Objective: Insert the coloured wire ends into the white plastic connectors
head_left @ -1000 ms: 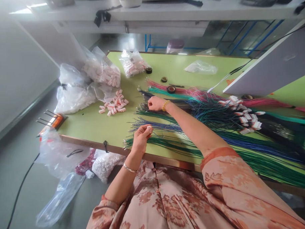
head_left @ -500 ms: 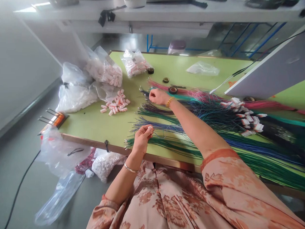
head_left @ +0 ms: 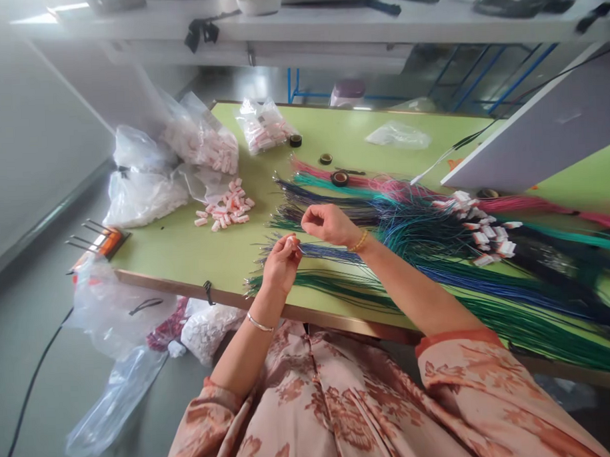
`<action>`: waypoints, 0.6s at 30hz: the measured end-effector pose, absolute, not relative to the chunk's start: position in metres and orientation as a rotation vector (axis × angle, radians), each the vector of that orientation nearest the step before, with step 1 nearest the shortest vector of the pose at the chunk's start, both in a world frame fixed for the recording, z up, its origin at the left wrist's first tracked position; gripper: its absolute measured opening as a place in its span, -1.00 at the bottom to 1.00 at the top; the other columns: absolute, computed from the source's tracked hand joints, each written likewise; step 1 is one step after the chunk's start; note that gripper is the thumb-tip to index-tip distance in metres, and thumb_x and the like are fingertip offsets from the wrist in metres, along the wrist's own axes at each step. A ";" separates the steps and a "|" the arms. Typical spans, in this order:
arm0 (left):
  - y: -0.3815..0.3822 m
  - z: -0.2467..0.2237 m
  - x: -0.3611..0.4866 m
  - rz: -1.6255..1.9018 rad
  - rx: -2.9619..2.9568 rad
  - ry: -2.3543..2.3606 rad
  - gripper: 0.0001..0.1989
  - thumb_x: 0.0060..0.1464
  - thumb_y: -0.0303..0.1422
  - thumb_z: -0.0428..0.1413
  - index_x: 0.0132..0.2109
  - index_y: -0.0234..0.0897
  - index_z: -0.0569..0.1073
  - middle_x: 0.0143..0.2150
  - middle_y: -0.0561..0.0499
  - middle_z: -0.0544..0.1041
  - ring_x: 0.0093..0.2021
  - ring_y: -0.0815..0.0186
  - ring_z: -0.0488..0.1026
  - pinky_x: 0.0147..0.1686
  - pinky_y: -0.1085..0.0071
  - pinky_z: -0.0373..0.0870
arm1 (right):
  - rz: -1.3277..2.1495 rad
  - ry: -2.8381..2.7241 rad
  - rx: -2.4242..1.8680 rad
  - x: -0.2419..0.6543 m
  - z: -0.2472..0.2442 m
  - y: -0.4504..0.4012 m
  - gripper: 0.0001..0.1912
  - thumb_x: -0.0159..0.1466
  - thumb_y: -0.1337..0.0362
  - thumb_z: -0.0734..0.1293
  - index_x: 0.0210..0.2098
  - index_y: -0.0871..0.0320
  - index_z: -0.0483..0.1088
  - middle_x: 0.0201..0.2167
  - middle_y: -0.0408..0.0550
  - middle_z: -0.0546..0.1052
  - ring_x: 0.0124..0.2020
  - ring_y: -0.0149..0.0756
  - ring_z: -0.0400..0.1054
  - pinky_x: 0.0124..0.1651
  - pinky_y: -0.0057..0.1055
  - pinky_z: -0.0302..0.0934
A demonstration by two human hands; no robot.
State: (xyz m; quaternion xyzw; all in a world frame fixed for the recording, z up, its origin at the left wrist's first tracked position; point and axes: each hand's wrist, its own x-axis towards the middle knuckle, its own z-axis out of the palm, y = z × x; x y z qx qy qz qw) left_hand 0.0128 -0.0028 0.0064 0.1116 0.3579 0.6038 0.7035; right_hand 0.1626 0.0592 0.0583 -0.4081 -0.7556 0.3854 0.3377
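Note:
Over the near part of the green table, my left hand (head_left: 281, 262) pinches a small white plastic connector housing (head_left: 291, 240), mostly covered by the fingers. Just right of it and slightly higher is my right hand (head_left: 329, 225), thumb and forefinger pressed together; whatever they hold is too fine to see. Beneath the hands lie bundles of cut wires: blue wires (head_left: 330, 251), green wires (head_left: 331, 281) and dark wires (head_left: 304, 194), their metal-tipped ends pointing left. A cluster of white connector housings (head_left: 485, 232) fitted to wires rests to the right.
Loose orange-and-white housings (head_left: 227, 206) are piled on the left, near plastic bags (head_left: 206, 142) of similar pieces. Tape rolls (head_left: 340, 178) sit behind the wires. An orange pronged holder (head_left: 108, 243) stands at the left table edge. A grey panel (head_left: 541, 127) rises at right.
My right hand has come from the dark wire ends farther back towards me, close to my left hand. The left hand still grips the connector housing; the view has shifted slightly.

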 end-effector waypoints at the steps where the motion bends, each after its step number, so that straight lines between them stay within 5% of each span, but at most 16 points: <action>1: -0.001 0.007 0.014 1.336 0.246 0.794 -0.84 -0.03 -0.48 0.28 -0.24 -0.33 0.52 -0.39 0.06 0.49 -0.44 0.53 0.37 -0.36 0.57 0.32 | 1.011 -1.958 -1.070 0.165 0.056 0.054 -0.88 0.09 0.27 0.31 -0.45 0.22 0.39 -0.54 -0.15 0.44 -0.52 -0.46 0.23 -0.44 -0.51 0.13; 18: 0.002 0.006 0.027 1.292 0.280 0.800 -0.84 0.02 -0.50 0.23 -0.20 -0.30 0.52 -0.39 0.07 0.53 -0.41 0.51 0.43 -0.29 0.55 0.38 | 0.651 -2.069 -1.044 0.175 0.037 0.030 -0.97 0.09 0.34 0.27 -0.48 0.17 0.32 -0.55 -0.17 0.40 -0.55 -0.48 0.17 -0.45 -0.52 0.06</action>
